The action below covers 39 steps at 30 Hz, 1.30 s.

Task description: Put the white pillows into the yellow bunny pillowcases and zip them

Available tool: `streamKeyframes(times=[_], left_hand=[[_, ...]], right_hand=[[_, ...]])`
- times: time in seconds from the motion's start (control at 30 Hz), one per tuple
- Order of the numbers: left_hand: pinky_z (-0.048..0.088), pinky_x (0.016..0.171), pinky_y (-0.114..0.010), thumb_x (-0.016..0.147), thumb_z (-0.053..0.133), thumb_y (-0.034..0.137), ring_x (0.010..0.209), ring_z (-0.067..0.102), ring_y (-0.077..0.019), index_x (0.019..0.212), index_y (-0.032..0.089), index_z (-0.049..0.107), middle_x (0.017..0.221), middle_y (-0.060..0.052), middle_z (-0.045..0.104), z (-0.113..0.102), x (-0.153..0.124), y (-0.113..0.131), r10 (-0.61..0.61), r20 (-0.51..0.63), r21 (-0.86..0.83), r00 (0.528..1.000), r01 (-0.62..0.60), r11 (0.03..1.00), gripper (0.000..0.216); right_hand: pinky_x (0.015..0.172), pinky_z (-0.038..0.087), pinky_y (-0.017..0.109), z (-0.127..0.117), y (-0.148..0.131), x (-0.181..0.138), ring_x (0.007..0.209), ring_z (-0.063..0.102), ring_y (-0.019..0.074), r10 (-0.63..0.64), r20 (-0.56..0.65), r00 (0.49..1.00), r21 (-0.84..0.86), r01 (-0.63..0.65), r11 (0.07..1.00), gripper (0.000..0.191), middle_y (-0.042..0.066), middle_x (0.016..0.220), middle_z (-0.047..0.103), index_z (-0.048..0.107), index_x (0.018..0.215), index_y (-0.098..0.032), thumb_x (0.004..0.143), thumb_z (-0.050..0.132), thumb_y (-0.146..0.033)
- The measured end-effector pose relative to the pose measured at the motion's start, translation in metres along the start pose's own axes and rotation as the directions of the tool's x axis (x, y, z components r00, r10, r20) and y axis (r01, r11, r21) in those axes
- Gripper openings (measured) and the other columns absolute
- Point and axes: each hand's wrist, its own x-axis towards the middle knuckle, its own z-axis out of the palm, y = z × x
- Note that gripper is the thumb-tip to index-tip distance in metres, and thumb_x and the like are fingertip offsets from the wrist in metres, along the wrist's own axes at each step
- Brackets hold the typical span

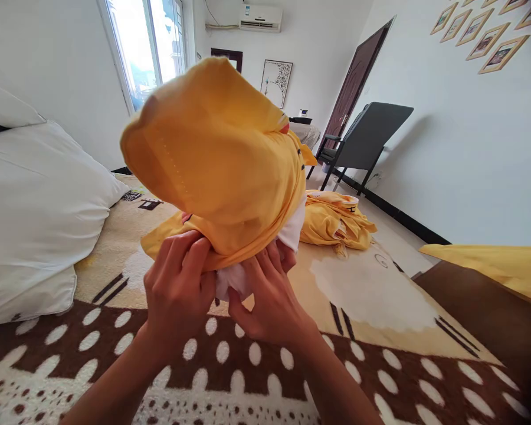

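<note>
You are holding a yellow cover (216,153) up in front of you, above the bed (371,295), with its open mouth turned down toward your hands. The cover is the only container here. It bulges, and a white filling (234,280) shows at its mouth, so the filling is inside it for the most part. A little white also shows at the lower right edge of the cover. How deep the filling reaches into the far corners I cannot tell, because the cloth hides it.

Your left hand (177,295) is at the lower left of the cover. Its fingers (190,251) are closed tight and pinch the yellow hem. Your right hand (269,301) is just beside it, under the mouth of the cover. Its fingers are curled around the hem, and the thumb lies on the white filling.

In my judgement the step in hand is the work at the mouth, where the last white part is not yet covered. The next move calls for a firm pinch on the hem with one hand while the other presses the white part inward.

To the left of the cover lie white pillows (35,206). Behind it to the right, a second yellow heap (331,221) lies on the bed, well apart from the cover. Farther behind stands a dark chair (367,139).
</note>
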Motion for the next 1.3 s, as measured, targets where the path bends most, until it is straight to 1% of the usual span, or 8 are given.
streamKeyframes(times=[0.17,0.3,0.47,0.6,0.73,0.9,1.07,1.3], left_hand=[[0.05,0.084,-0.033,0.072,0.062,-0.007,0.092,0.061,-0.0232,0.097,0.008,0.064,0.097,-0.011,0.066,-0.01,-0.001,0.011,0.102,-0.065,-0.019,0.993,-0.104,0.994,0.029],[0.047,0.074,-0.039,0.081,0.059,0.002,0.084,0.058,-0.0259,0.098,0.004,0.064,0.093,-0.014,0.065,-0.008,-0.012,0.031,0.242,0.011,-0.093,0.97,-0.24,0.966,0.018],[0.046,0.074,-0.036,0.084,0.05,-0.002,0.082,0.056,-0.0226,0.099,0.001,0.062,0.092,-0.014,0.063,0.001,-0.025,0.043,0.226,0.041,-0.182,0.973,-0.215,0.96,0.02],[0.047,0.077,-0.034,0.081,0.051,-0.006,0.083,0.056,-0.0215,0.102,0.003,0.06,0.093,-0.013,0.063,0.004,-0.025,0.04,0.219,0.038,-0.221,0.975,-0.206,0.953,0.025],[0.046,0.076,-0.034,0.078,0.053,-0.007,0.08,0.054,-0.0205,0.096,0.007,0.058,0.088,-0.011,0.062,0.0,-0.014,0.037,0.215,0.071,-0.17,0.974,-0.201,0.965,0.023],[0.043,0.076,-0.035,0.078,0.055,-0.001,0.078,0.051,-0.0217,0.088,0.012,0.054,0.082,-0.008,0.058,-0.008,-0.001,0.024,0.105,0.089,0.034,0.991,-0.108,0.994,0.016],[0.041,0.068,-0.032,0.075,0.051,0.005,0.072,0.053,-0.0209,0.081,0.019,0.049,0.074,-0.003,0.054,-0.011,0.004,-0.014,-0.046,0.089,0.134,0.995,0.034,0.99,0.015],[0.036,0.057,-0.03,0.071,0.049,0.012,0.058,0.048,-0.0163,0.072,0.019,0.044,0.063,0.0,0.049,-0.013,0.008,-0.064,-0.307,0.164,0.208,0.937,0.272,0.94,0.009]], right_hand=[[0.098,0.03,0.042,0.011,0.003,-0.006,0.115,0.046,0.0282,0.06,-0.066,0.996,-0.153,-0.07,0.986,0.033,0.009,0.115,0.059,0.056,0.114,-0.021,0.082,0.053,-0.026],[0.099,0.025,0.039,0.031,0.01,-0.014,0.108,0.048,0.0243,0.046,-0.179,0.983,-0.211,-0.084,0.974,0.015,0.005,0.095,0.063,0.062,0.096,-0.024,0.086,0.05,-0.025],[0.101,0.023,0.037,0.051,0.014,-0.018,0.096,0.048,0.0211,-0.001,-0.202,0.979,-0.231,-0.046,0.972,0.021,0.002,0.078,0.059,0.058,0.073,-0.025,0.089,0.045,-0.02],[0.108,0.017,0.038,0.057,0.016,-0.019,0.106,0.046,0.021,-0.014,-0.193,0.981,-0.24,-0.033,0.97,0.013,0.001,0.082,0.061,0.062,0.09,-0.027,0.089,0.05,-0.023],[0.11,0.016,0.038,0.063,0.017,-0.02,0.111,0.046,0.02,-0.044,-0.279,0.959,-0.228,-0.021,0.973,0.023,0.0,0.088,0.063,0.062,0.106,-0.03,0.088,0.052,-0.02],[0.111,0.012,0.04,0.061,0.009,-0.018,0.128,0.04,0.0198,-0.103,-0.23,0.968,-0.159,0.066,0.985,0.032,0.004,0.116,0.064,0.058,0.12,-0.029,0.09,0.049,-0.025],[0.106,0.021,0.04,0.056,0.002,-0.012,0.132,0.04,0.0233,0.002,-0.195,0.981,-0.09,-0.02,0.996,0.044,0.012,0.144,0.045,0.049,0.135,-0.024,0.092,0.051,-0.036],[0.089,0.041,0.033,0.054,-0.003,-0.012,0.092,0.06,0.0187,0.002,0.101,0.995,0.295,-0.032,0.955,0.035,0.007,0.1,0.067,0.061,0.118,-0.019,0.092,0.051,-0.041]])
